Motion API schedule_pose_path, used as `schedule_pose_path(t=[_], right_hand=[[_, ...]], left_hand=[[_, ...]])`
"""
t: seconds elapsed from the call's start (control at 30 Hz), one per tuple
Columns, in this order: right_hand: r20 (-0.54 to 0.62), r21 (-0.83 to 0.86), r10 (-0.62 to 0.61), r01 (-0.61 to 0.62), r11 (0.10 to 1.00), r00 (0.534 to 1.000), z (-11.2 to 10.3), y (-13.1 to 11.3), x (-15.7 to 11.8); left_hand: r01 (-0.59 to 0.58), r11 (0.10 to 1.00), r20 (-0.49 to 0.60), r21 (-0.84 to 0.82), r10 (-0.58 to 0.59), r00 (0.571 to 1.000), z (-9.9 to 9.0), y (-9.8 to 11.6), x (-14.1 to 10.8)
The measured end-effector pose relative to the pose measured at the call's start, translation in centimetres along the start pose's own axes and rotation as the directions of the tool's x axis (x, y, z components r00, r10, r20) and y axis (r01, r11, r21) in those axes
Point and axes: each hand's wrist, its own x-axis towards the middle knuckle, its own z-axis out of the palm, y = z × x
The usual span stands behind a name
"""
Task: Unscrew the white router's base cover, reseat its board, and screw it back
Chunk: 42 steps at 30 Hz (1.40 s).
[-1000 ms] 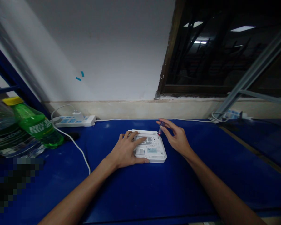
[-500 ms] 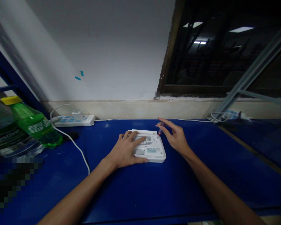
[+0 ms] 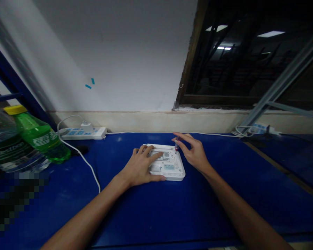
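"How is the left hand (image 3: 139,166) lying?"

"Palm down over the left part of the white device (image 3: 173,171), its forearm reaching in from the lower left. The fingers are open and spread, the index stretched across the top and the thumb along the near edge"

"And the right hand (image 3: 195,152)?"

"Raised just beyond the device's right side, forearm slanting up from the lower right, wrist bent inward. Thumb and fingertips pinch the purplish handle of a slim tool (image 3: 177,143), held nearly upright over the far right corner. Whether its tip touches, I can't tell"

"Where does the device sit?"

"Flat on the blue table (image 3: 151,215), between the two forearms, vented and labelled face up. The power strip (image 3: 97,133) lies farther back to the left, near the green bottle (image 3: 43,139)"
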Motion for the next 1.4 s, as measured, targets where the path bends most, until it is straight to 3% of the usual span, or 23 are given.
schedule_pose_path(t=[0.3, 0.53, 0.73, 1.0, 1.23, 1.3, 1.4], right_hand=[[-0.065, -0.139, -0.007, -0.003, 0.990, 0.998, -0.3, -0.2, 0.1], [0.155, 0.012, 0.092, -0.095, 0.995, 0.984, -0.6, 0.4, -0.3], [0.047, -0.187, 0.040, -0.030, 0.982, 0.998, -0.2, 0.3, -0.2], [0.191, 0.055, 0.114, -0.126, 0.990, 0.975, -0.8, -0.3, -0.6], [0.030, -0.198, 0.020, -0.014, 0.980, 0.999, -0.1, 0.2, -0.8], [0.018, -0.175, 0.050, -0.046, 0.984, 0.999, -0.1, 0.3, -0.8], [0.090, -0.007, 0.098, -0.098, 0.995, 0.991, -0.1, 0.2, -0.9]], left_hand=[[-0.009, 1.000, -0.004, 0.012, 0.009, 1.000, 0.1, 0.0, 0.0], [-0.013, 1.000, -0.015, 0.019, 0.013, 1.000, 0.0, 0.1, 0.0], [-0.013, 1.000, -0.017, 0.019, 0.013, 1.000, 0.1, 0.0, -0.1], [-0.010, 1.000, -0.005, 0.021, 0.010, 1.000, 0.0, 0.1, 0.0], [-0.002, 1.000, 0.008, 0.031, 0.002, 1.000, 0.1, 0.1, 0.0], [-0.005, 0.999, 0.007, 0.034, 0.004, 1.000, 0.1, 0.1, 0.1], [-0.008, 0.999, 0.000, 0.035, 0.008, 1.000, 0.1, 0.1, 0.1]])
